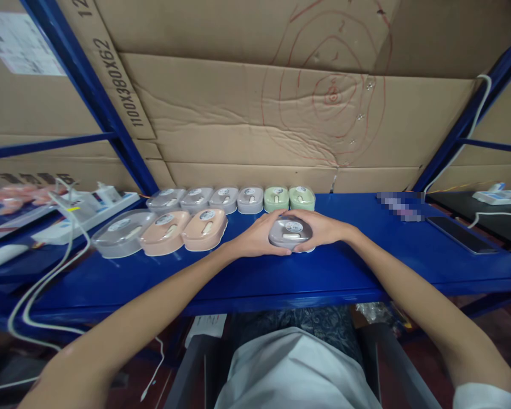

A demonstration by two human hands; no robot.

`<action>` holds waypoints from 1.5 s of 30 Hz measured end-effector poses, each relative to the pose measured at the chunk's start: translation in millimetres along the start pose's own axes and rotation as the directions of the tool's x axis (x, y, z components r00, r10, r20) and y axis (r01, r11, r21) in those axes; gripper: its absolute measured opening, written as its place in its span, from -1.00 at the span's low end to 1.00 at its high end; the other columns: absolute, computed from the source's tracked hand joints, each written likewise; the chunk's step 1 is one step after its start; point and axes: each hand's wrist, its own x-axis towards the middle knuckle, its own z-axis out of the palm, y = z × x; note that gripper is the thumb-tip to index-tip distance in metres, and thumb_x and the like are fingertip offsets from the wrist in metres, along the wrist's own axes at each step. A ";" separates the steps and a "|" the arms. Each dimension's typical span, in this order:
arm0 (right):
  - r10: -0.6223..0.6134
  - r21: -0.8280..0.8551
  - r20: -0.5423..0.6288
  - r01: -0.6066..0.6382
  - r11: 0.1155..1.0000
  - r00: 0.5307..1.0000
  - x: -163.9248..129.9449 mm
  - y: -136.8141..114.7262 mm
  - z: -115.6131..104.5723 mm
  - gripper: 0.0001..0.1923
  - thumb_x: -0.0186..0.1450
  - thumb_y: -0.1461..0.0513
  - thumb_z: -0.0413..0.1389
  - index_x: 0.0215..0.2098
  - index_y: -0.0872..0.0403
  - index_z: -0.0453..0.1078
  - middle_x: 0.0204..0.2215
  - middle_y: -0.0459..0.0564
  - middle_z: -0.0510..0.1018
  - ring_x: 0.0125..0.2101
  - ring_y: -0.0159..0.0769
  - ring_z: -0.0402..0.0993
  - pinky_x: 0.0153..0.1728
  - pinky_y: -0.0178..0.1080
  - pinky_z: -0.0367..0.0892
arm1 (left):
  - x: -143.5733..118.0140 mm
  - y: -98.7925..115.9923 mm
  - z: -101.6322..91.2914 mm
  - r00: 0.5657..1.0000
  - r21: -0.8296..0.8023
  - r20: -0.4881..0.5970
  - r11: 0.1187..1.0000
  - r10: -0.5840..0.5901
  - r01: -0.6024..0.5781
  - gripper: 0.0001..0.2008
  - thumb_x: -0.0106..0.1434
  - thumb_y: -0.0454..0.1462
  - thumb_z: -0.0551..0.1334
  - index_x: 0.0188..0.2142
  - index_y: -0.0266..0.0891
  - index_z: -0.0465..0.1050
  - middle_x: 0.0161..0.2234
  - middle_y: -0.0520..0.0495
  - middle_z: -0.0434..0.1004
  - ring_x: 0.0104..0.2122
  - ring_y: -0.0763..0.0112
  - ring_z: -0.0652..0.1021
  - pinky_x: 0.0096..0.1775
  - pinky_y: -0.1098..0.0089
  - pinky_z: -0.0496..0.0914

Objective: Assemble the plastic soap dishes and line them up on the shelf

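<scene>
Grey case (290, 232): clasped between left hand (255, 236) and right hand (323, 230), on desk (366, 261). Step: likely pressing it shut. Next calls for room beside the peach case (205, 229).

Grey case (290, 232), peach cases (204, 229), green cases (276, 199), blue shelf (366, 267).

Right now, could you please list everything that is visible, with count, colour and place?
grey rounded plastic case: 1, grey, between both hands on the shelf
back row cases: 6, four grey, two green, along the cardboard
front row cases: 3, one clear grey, two peach, left of the hands
blue metal shelf: 1, blue
white power strip: 1, white, far left
black phone: 1, black, right
cardboard sheets: brown, behind
left hand: 1, on the case
right hand: 1, on the case
</scene>
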 end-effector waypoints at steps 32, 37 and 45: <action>0.016 0.120 -0.042 -0.011 0.993 0.999 4.0 1.3 0.4 -0.04 0.10 -0.02 0.53 0.40 -0.06 0.37 0.31 0.10 0.56 0.28 0.08 0.52 0.34 0.11 0.40 | 1.8 6.3 -0.6 0.999 0.025 -0.009 0.999 -0.043 0.043 0.15 0.02 0.08 0.62 0.48 -0.10 0.16 0.42 -0.32 0.36 0.39 -0.25 0.42 0.35 -0.16 0.32; 0.076 0.244 0.002 -0.074 0.967 0.997 4.5 -1.3 -4.2 -0.05 0.11 -0.01 0.53 0.39 -0.04 0.38 0.32 0.09 0.54 0.30 0.04 0.49 0.39 0.12 0.34 | 1.0 8.4 -2.6 0.996 0.007 0.012 0.996 -0.090 0.090 0.26 0.00 0.08 0.63 0.54 -0.10 0.05 0.44 -0.37 0.32 0.40 -0.32 0.38 0.33 -0.20 0.32; 0.194 0.424 0.024 -0.186 0.886 0.981 1.4 3.6 -18.7 -0.19 0.14 -0.05 0.51 0.29 -0.02 0.49 0.30 0.10 0.55 0.33 0.09 0.45 0.39 0.15 0.31 | -1.5 6.8 -2.7 0.990 -0.024 0.011 0.990 -0.140 0.140 0.43 -0.02 0.14 0.63 0.60 -0.12 -0.19 0.45 -0.45 0.26 0.42 -0.37 0.34 0.34 -0.24 0.27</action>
